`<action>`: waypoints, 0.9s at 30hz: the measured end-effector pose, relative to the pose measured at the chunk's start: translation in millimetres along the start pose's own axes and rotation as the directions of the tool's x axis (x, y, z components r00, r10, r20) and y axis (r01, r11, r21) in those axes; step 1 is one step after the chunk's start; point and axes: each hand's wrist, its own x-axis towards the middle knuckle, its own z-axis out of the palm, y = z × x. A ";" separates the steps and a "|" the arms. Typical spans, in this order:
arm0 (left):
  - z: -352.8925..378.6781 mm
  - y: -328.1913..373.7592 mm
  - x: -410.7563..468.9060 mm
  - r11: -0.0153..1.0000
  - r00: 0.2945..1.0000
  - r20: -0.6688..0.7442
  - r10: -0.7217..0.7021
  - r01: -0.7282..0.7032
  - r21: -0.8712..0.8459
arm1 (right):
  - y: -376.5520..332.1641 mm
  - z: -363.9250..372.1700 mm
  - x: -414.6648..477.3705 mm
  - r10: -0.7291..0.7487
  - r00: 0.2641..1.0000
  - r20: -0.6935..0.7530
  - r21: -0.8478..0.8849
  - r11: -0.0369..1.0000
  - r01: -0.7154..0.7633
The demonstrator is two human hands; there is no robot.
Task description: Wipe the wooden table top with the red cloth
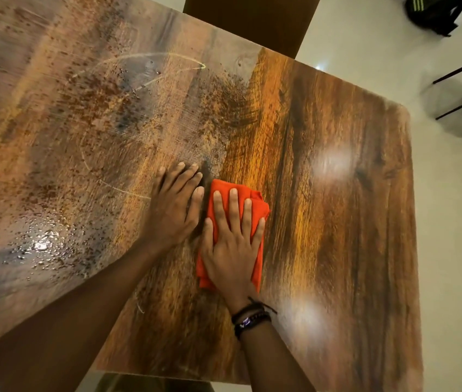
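The wooden table top (337, 207) fills most of the view. Its left part is covered with water droplets and wet smears; its right part looks dry and glossy. A folded red cloth (258, 210) lies flat near the middle of the table. My right hand (232, 241) presses down on the cloth with straight, spread fingers. My left hand (174, 205) rests flat on the bare wood just left of the cloth, fingers straight, holding nothing.
A dark chair back (252, 21) stands at the table's far edge. Thin dark furniture legs (461, 69) and a black bag (433, 12) sit on the pale floor to the right. A puddle of droplets (43, 244) lies at the left.
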 end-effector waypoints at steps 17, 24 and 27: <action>-1.3 0.5 -1.4 1.000 1.000 0.025 0.006 -0.006 0.006 | -10.1 -6.6 110.1 0.063 0.998 -0.014 0.000 0.998 -0.063; -2.9 1.1 -1.6 1.000 0.999 0.053 0.012 -0.011 -0.016 | -8.6 13.6 -57.1 0.021 0.999 -0.040 -0.013 1.000 -0.022; -2.8 2.0 -1.9 0.999 0.998 0.061 0.014 -0.012 -0.030 | -8.9 10.6 -48.7 0.045 0.999 -0.022 -0.008 0.999 -0.046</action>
